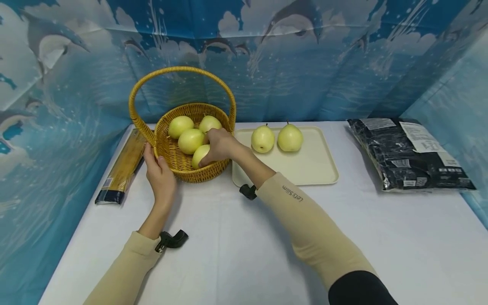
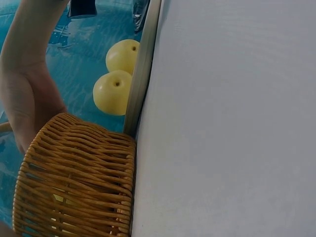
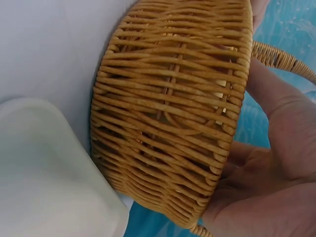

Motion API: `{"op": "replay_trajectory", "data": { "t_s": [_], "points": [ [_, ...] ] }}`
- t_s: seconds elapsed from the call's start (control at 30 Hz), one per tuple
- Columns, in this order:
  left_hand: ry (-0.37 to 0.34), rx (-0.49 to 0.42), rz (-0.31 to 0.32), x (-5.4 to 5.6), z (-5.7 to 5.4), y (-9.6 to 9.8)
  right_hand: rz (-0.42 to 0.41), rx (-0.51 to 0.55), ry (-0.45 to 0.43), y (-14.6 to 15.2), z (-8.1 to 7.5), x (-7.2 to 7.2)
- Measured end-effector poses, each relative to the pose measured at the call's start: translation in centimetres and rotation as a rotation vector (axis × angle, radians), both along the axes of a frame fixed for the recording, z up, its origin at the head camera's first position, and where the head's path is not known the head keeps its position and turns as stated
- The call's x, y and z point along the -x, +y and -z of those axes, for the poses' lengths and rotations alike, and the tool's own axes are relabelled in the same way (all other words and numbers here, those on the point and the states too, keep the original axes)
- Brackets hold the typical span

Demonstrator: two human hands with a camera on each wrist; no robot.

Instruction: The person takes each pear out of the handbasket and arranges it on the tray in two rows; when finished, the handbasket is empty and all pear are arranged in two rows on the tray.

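Note:
A brown wicker basket (image 1: 179,163) with a tall arched handle holds several yellow-green pears (image 1: 192,141). My right hand (image 1: 220,146) reaches over its right rim and grips the front pear (image 1: 200,156), thumb on the near side. In the right wrist view the right hand (image 3: 281,148) bends over the rim, its fingertips hidden behind the woven wall. My left hand (image 1: 160,176) holds the basket's left side by the rim. Two more pears (image 1: 290,137) sit side by side on a cream tray (image 1: 305,173), right of the basket.
A long yellow packet (image 1: 126,165) with a dark end lies left of the basket. A shiny black plastic package (image 1: 415,161) with white labels lies at the far right. A blue dolphin-print curtain (image 1: 244,84) hangs behind the white table (image 1: 213,254).

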State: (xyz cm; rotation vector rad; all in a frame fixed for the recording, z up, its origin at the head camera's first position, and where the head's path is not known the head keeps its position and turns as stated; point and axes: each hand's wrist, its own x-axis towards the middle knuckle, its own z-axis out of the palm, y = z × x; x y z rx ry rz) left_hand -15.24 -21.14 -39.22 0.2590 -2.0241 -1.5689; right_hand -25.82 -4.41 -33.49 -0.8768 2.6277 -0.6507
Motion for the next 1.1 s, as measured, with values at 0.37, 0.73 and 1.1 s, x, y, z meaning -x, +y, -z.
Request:
{"op": "replay_trajectory", "data": {
  "t_s": [0.37,0.73,1.1],
  "points": [
    [-0.020,0.040,-0.023,1.8,3.2,-1.6,0.094,0.134,-0.013,1.3,-0.3,-1.0],
    [0.003,0.051,-0.031,1.6,3.2,-1.6,0.240,0.369,-0.024,2.3,-0.2,-3.2],
    [-0.008,0.046,-0.024,1.2,2.3,-1.0,0.253,0.502,-0.060,4.7,-0.7,-5.5]
  ]
}}
